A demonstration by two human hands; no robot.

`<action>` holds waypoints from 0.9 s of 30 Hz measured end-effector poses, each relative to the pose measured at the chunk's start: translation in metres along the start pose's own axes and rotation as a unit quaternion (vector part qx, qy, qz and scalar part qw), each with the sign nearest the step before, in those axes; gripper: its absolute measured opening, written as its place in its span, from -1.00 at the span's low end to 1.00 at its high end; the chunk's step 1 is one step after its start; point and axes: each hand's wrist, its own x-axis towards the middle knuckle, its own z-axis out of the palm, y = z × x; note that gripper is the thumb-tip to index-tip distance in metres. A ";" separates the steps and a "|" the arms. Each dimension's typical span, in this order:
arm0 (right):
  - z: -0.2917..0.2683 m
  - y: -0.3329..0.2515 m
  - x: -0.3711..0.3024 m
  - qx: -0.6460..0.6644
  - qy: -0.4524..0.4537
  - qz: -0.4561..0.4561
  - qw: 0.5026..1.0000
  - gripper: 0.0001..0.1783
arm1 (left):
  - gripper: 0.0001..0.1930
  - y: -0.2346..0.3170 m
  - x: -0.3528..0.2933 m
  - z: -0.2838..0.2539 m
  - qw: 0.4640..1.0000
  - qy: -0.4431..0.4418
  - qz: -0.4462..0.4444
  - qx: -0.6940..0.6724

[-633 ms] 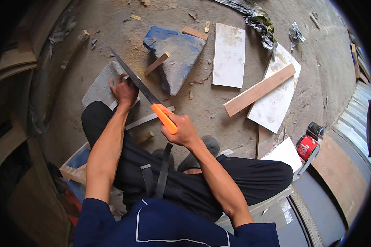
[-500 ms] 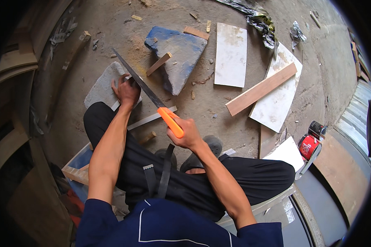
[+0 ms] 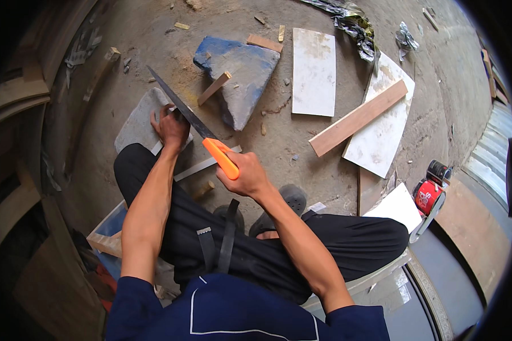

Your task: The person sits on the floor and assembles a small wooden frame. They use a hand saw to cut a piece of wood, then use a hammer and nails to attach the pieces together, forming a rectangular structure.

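Right hand is wrapped tight round the orange handle of a hand saw — fingers closed on it, blade running up and to the left, dark and narrow, tip pointing toward the top-left. Left hand is pressed down, fingers curled, on a thin pale wood strip that lies across a grey stone slab; the blade passes just beside the knuckles, at or v. near the strip where the hand pins it. Can't tell whether the teeth are actually in the wood.

Person is crouched or seated low, black trousers, dark blue top, both shoes near the strip's right end.

Around on the dusty concrete floor: a blue-grey rock w/ a short wood stick leaning on it, a white rectangular board just to its right, a long wooden batten lying diagonally over another white panel. Crumpled foil scraps at the top. A red can sits at the right — near a white sheet.
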 end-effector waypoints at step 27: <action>0.002 -0.003 0.014 0.006 -0.014 0.004 1.000 -0.78 | -0.77 0.009 0.001 -0.009 1.000 -0.005 -0.012 -0.011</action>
